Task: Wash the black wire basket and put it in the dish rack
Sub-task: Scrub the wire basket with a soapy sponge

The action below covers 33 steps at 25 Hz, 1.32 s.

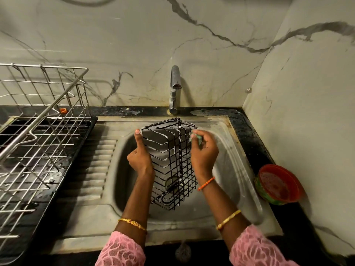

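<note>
You have the basket (171, 162) held over the sink (226, 169) at the centre of the frame, tipped on its side so suds drip into the bowl instead of onto the surface (249, 135). Your left hand (139, 156) grips its left side, thumb up along the wire, probably to steady it while the other hand works. Your right hand (203, 150) is curled around a green scrubber (196, 138) pressed to the upper right edge of the basket; white foam clings to the top wires, so I judge you are mid-scrub and rinsing is not yet done. The tap (174, 89) above shows no water running.

The basket holds nothing. The rack (44, 120) at the left of the frame stands on a black tray (63, 169), with nothing plainly in it. At the right edge, a red tub (278, 184) holds what looks like soap.
</note>
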Motion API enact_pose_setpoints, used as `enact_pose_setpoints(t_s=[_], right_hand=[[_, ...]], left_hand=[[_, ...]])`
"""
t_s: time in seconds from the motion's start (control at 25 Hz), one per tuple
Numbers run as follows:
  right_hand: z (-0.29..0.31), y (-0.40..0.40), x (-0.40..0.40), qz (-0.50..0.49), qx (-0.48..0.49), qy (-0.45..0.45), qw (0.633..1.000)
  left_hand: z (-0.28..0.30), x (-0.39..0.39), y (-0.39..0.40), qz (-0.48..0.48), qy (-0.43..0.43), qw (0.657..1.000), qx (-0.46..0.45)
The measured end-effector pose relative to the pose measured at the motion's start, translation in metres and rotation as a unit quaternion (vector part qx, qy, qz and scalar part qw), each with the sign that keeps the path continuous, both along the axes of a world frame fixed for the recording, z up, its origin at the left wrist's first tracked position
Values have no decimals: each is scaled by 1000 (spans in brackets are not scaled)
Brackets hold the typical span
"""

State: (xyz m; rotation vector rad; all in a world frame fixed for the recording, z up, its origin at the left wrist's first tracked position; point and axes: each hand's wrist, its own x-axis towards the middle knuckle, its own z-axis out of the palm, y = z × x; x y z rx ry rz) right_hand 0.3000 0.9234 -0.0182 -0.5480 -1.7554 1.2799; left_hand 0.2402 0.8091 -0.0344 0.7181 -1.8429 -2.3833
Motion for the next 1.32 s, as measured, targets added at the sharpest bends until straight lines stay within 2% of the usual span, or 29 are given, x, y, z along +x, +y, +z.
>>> enact_pose_setpoints(t_s=[0.08,0.16,0.24,0.36,0.44,0.56,0.68,0.76,0.84,0.92,1.04,1.16,1.32], right_hand=[[0,-29,15,61,99,41,992],[-1,-41,25,144,195,60,968],[4,-28,16,164,228,61,958],[10,15,-7,87,137,15,987],[9,43,-20,78,73,-31,994],[4,21,-18,89,73,-46,992],[2,-13,0,148,42,-41,987],[-4,7,-9,104,-71,-31,992],[-14,41,-27,51,-226,-40,972],[-28,55,-42,109,-331,-89,933],[-44,45,-53,207,-333,-176,903],[-39,38,-56,204,-348,-175,898],[-23,39,-57,164,-263,-168,936]], left_hand=[[4,-1,1,4,-16,1000,-2],[4,-1,1,1,-35,999,-3],[3,-1,-1,-6,-43,999,-1],[1,-2,-4,-16,-34,999,-7],[0,-1,-4,-32,-29,999,-18],[2,0,-1,-42,-27,998,-28],[4,0,-1,-48,-26,998,-38],[7,-2,-3,-56,-22,997,-52],[8,-2,-4,-74,-12,994,-77],[9,-2,-3,-97,-9,991,-95],[11,-7,-3,-126,-11,986,-109],[13,-15,-11,-188,4,976,-113],[14,-21,-20,-280,83,956,-33]])
